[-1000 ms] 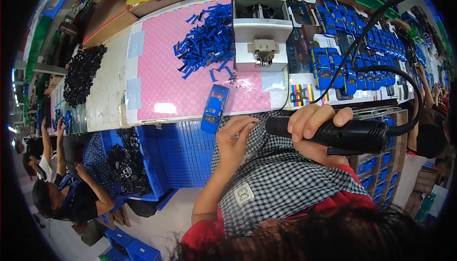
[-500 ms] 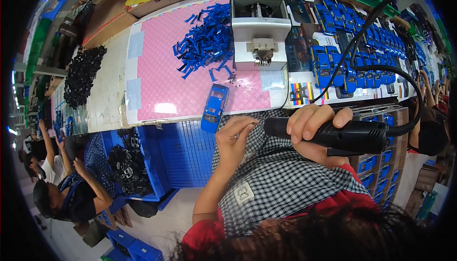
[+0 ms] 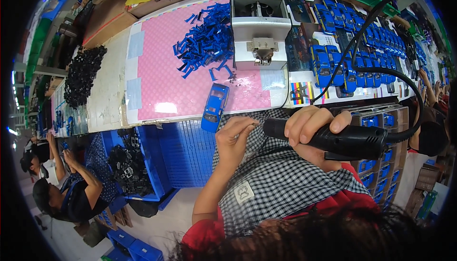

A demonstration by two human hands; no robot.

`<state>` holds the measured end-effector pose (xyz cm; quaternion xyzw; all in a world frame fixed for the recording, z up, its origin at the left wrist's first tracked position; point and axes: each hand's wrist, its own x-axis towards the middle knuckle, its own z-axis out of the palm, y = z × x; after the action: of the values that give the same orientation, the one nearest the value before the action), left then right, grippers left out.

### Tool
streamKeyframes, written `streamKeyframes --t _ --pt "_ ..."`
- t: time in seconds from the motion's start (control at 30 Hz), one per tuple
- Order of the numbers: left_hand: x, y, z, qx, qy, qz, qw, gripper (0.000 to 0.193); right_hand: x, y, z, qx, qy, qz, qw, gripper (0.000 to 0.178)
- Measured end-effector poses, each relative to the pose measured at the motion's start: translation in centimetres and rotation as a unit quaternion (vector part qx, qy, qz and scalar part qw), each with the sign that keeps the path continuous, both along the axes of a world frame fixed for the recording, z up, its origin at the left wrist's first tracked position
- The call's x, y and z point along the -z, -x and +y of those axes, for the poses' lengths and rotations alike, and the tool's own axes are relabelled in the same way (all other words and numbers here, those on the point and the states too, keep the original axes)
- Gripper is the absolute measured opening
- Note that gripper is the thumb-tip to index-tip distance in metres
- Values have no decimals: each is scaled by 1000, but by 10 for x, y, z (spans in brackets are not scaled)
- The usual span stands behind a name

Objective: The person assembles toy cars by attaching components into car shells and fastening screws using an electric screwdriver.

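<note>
My right hand [image 3: 316, 127] is wrapped round a black corded electric screwdriver [image 3: 352, 139], its nose pointing left. At that nose my left hand [image 3: 233, 137] is closed in a pinch, thumb against forefinger; what it holds, if anything, is too small to make out. A blue toy car [image 3: 214, 107] lies at the table's near edge, just beyond my left hand and touched by neither hand. Farther off, a heap of small blue plastic parts [image 3: 204, 42] covers part of the pink mat [image 3: 162, 85], with a few tiny dark pieces [image 3: 233, 77] beside it.
A silver metal machine [image 3: 261, 27] stands behind the mat. Rows of blue toy cars [image 3: 352, 65] fill the right side, crossed by the screwdriver's black cable [image 3: 404, 73]. Black parts [image 3: 83, 75] are heaped at left. Below the edge sits a blue crate [image 3: 188, 151]. Co-workers [image 3: 71, 185] sit at left.
The screwdriver and my right hand have shifted very slightly left, the tool's nose tipping a little. My left hand stays almost still. At left, the co-workers' arms have moved.
</note>
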<state>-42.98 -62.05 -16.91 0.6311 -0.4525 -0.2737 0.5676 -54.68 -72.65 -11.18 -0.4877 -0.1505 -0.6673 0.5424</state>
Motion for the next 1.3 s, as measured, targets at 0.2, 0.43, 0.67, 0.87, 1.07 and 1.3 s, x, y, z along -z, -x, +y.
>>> streamKeyframes --t 0.2,0.43,0.67,0.87,1.07,1.3 --pt "-7 -3 -4 25 -9 -45 999 15 -6 3 -10 -38 101 17 994 58" --pt "-6 -5 -2 23 5 -62 998 13 -2 4 -6 -65 20 6 998 59" --pt "-16 -24 -24 -76 -38 -392 916 53 8 12 -17 -17 66 50 996 63" --pt "14 -56 -38 -64 -122 -405 904 56 -5 27 -11 30 9 152 988 66" --pt "-5 -42 -11 -47 -93 73 992 35 1 26 -17 11 5 89 996 64" --pt "5 -5 6 -56 -200 595 776 37 0 15 -15 -59 -2 96 994 61"
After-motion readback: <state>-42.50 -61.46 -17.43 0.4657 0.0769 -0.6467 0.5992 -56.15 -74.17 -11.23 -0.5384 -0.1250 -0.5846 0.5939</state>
